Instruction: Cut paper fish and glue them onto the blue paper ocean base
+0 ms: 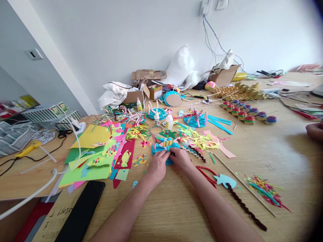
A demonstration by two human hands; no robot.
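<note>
Both hands meet over a round blue paper craft [154,147] in the middle of the table. My left hand [158,165] pinches its near side, fingers bent and close together. Beside it, my right hand [181,160] is closed on the same craft, its fingertips nearly touching the left ones; what lies under them is hidden. A yellow-striped paper fish [167,143] shows on the craft just beyond my fingers. Behind that lies a green spotted paper fish [168,133]. Right of my right hand are red-handled scissors [207,176] and a light blue paper fish [226,180].
Coloured paper sheets [101,168] spread on the left, near a black phone [80,210]. Glue bottles [169,121] stand behind the craft. A thin stick [244,185] and brown twisted pipe cleaner [246,206] lie right. Another person's hand [315,131] rests at the right edge.
</note>
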